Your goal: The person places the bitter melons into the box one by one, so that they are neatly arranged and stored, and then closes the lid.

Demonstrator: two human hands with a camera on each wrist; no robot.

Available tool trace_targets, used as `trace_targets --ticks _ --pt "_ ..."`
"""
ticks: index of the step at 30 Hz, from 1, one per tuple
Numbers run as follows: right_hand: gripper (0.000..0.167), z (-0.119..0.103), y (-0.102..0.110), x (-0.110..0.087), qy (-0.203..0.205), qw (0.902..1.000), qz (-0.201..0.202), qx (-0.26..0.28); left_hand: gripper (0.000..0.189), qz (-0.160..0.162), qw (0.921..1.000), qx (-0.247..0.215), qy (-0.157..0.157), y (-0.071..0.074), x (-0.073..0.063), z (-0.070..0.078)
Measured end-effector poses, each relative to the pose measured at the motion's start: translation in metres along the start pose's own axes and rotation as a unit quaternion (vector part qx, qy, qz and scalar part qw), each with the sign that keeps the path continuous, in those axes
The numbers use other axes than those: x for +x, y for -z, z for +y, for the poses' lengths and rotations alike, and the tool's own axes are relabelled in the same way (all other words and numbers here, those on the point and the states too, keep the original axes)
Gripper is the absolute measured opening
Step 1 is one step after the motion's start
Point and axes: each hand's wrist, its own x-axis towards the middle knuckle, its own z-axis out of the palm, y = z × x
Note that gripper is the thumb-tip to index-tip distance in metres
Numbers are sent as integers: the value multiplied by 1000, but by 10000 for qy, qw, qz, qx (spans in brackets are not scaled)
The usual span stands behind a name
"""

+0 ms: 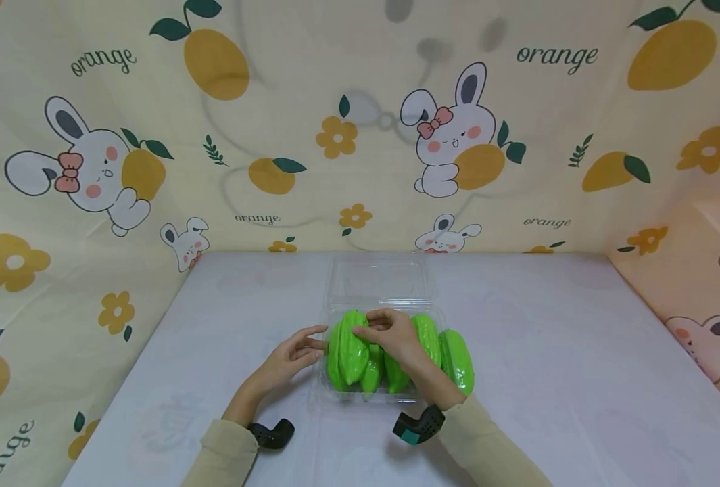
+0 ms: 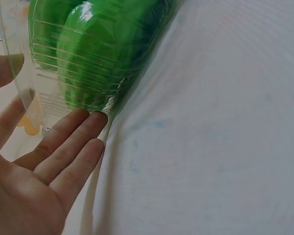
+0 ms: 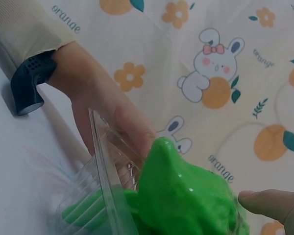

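A clear plastic clamshell box [image 1: 379,398] holds several glossy, elongated green fruits with lengthwise ridges. My right hand [image 1: 398,336] reaches over them. Its thumb and fingertips pinch the upper part of a green ridged fruit [image 1: 353,358] on the left of the pile. The right wrist view shows the thumb [image 3: 264,203] against that green surface; the other fingers are hidden. My left hand [image 1: 293,357] is beside the box's left wall, fingers extended. In the left wrist view its fingertips [image 2: 99,120] meet the ribbed plastic wall, with green fruits [image 2: 88,54] showing through it.
The box's transparent lid [image 1: 379,279] lies folded back behind it. Another green fruit [image 1: 458,362] rests along the box's right side. A white cloth [image 1: 554,379] covers the table, and a patterned curtain [image 1: 311,81] with rabbits and oranges hangs behind.
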Motion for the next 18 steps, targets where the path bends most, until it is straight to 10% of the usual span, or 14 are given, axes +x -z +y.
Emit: trace_targets --ticks 18 --pt "46 -1 9 -7 74 9999 -64 81 53 68 9999 26 71 -2 0 1"
